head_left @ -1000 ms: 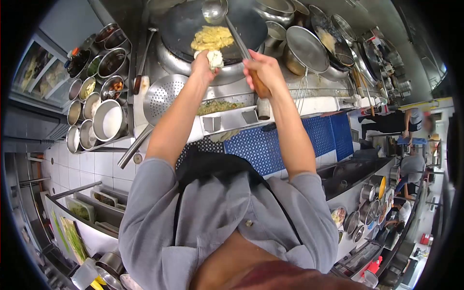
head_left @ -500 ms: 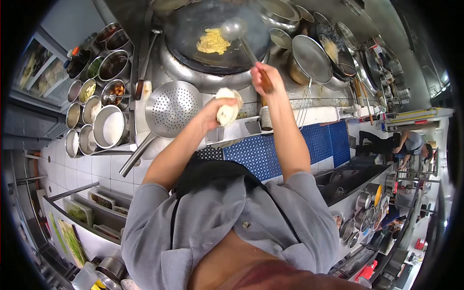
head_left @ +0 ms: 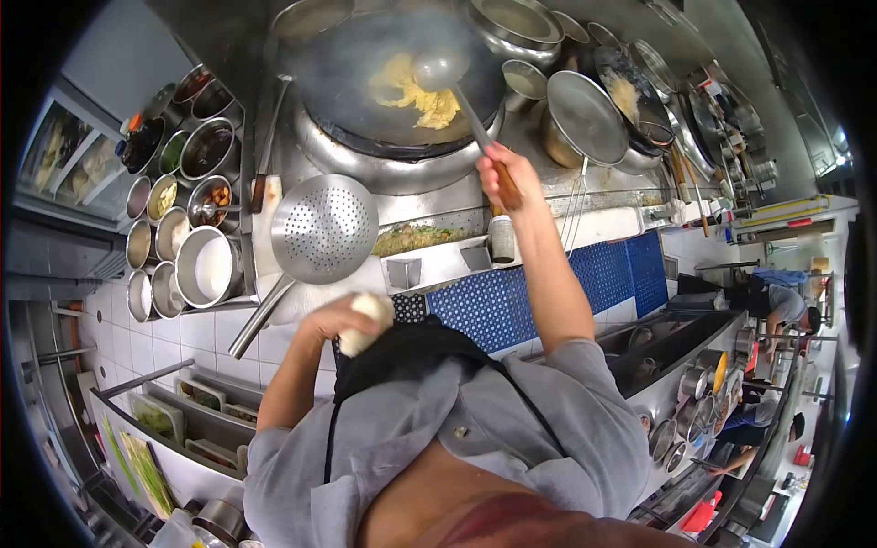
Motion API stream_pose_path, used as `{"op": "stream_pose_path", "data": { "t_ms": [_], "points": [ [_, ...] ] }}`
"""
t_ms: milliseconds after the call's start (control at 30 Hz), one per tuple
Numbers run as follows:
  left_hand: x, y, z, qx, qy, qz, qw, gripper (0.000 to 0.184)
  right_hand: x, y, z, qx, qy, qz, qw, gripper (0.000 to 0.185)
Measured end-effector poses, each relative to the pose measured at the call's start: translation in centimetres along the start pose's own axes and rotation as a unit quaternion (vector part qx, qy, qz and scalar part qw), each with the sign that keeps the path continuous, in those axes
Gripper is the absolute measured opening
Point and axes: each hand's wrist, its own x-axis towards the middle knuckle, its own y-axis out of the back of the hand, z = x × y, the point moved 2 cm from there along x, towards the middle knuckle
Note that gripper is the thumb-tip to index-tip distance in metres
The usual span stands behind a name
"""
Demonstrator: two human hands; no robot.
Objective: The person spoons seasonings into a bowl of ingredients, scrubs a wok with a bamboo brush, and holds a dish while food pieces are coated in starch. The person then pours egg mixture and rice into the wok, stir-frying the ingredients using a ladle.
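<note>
My right hand grips the wooden handle of a ladle, whose bowl rests in the wok at the edge of some yellow egg. The egg lies spread across the dark, steaming wok. Low in front of my body, my left hand is closed round a bunched white cloth, close to the black apron. Above that hand a perforated strainer lies on the counter, its handle pointing down and left.
Metal pots of sauces and seasonings stand at the left. Right of the wok sit a fine-mesh strainer on a pot and a second wok. A blue mat covers the floor. Other people work at the far right.
My left hand has drawn the cloth down and left, from beside the wok to my apron. The ladle has shifted slightly, and the egg is more spread out.
</note>
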Motion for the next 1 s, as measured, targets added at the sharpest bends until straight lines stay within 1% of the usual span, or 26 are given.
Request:
{"op": "stream_pose_path", "data": {
  "t_ms": [33, 67, 100, 133, 167, 200, 233, 267, 333, 433, 533, 567, 600, 667, 700, 733, 767, 833, 867, 900, 1000],
  "points": [
    [1.1, -1.0, -0.4, 0.090, 0.025, -0.014, 0.996, 0.045, 2.1, -0.2, 0.0, 0.029, -0.022, -0.021, 0.999, 0.032],
    [3.4, -1.3, -2.5, 0.138, 0.033, -0.007, 0.990, 0.047, 2.6, -1.8, -0.4, 0.049, -0.047, -0.034, 0.997, 0.025],
    [6.5, -1.0, -5.7, 0.169, 0.101, 0.011, 0.980, 0.046, 5.2, -1.3, 0.0, 0.059, -0.086, -0.110, 0.988, 0.022],
    [8.9, -1.9, -6.6, 0.176, 0.092, 0.015, 0.980, 0.045, 4.6, -3.6, -0.1, 0.091, -0.059, -0.078, 0.991, 0.021],
    [11.7, -2.7, -7.8, 0.226, 0.049, 0.011, 0.973, 0.048, 4.0, -4.6, -0.1, 0.038, -0.047, -0.053, 0.997, 0.024],
    [14.0, -3.8, -8.2, 0.321, 0.010, 0.026, 0.947, 0.052, 3.0, -5.1, 0.0, -0.015, -0.036, -0.025, 0.999, 0.029],
    [17.8, -4.6, -10.2, 0.422, 0.020, 0.000, 0.906, 0.053, 1.3, -5.4, -0.1, -0.080, -0.009, 0.006, 0.997, 0.049],
    [21.1, -5.6, -12.1, 0.483, -0.052, 0.016, 0.874, 0.053, -0.4, -5.3, 0.0, -0.107, -0.009, 0.007, 0.994, 0.052],
    [26.5, -6.8, -14.4, 0.544, -0.116, -0.021, 0.831, 0.059, -3.5, -4.4, -0.2, -0.164, -0.008, 0.007, 0.986, 0.057],
    [30.7, -7.5, -12.8, 0.419, -0.028, -0.066, 0.905, 0.059, -7.0, -2.3, -0.7, -0.139, 0.003, 0.028, 0.990, 0.056],
    [35.4, -7.0, -17.7, 0.314, -0.078, -0.035, 0.945, 0.062, -8.9, -0.3, -1.0, -0.113, 0.014, 0.057, 0.992, 0.054],
    [37.1, -6.8, -19.6, 0.369, -0.060, -0.030, 0.927, 0.068, -9.1, 0.4, -1.0, -0.107, 0.012, 0.061, 0.992, 0.054],
    [36.4, -7.1, -19.0, 0.413, -0.097, 0.007, 0.906, 0.056, -9.1, 1.0, -1.0, -0.099, 0.010, 0.066, 0.993, 0.055],
    [37.5, -7.6, -20.7, 0.297, -0.031, -0.032, 0.954, 0.040, -8.6, 1.5, -1.1, -0.069, 0.004, 0.051, 0.996, 0.054],
    [36.3, -8.4, -18.7, 0.358, -0.032, 0.021, 0.933, 0.036, -8.1, 1.4, -1.4, -0.067, 0.005, 0.049, 0.996, 0.054],
    [33.2, -9.4, -14.5, 0.416, -0.033, 0.074, 0.906, 0.035, -7.4, 1.4, -1.5, -0.065, 0.005, 0.047, 0.997, 0.055],
    [31.4, -9.9, -11.9, 0.475, -0.031, 0.126, 0.871, 0.035, -6.5, 1.6, -1.4, -0.060, 0.010, 0.044, 0.997, 0.055],
    [33.7, -9.3, -15.2, 0.462, -0.021, 0.137, 0.876, 0.043, -4.4, 1.4, -0.9, -0.054, 0.011, 0.044, 0.997, 0.050],
    [33.0, -9.3, -14.8, 0.457, -0.013, 0.140, 0.878, 0.047, -3.7, 1.5, -0.8, -0.048, 0.011, 0.045, 0.998, 0.047],
    [32.7, -9.5, -14.3, 0.381, 0.024, 0.085, 0.920, 0.046, -3.2, 1.6, -0.8, -0.052, 0.001, 0.010, 0.999, 0.048],
    [33.4, -9.7, -14.7, 0.406, 0.018, 0.101, 0.908, 0.043, -5.3, 1.3, -0.8, -0.055, -0.038, 0.009, 0.998, 0.050]
  ]
}}
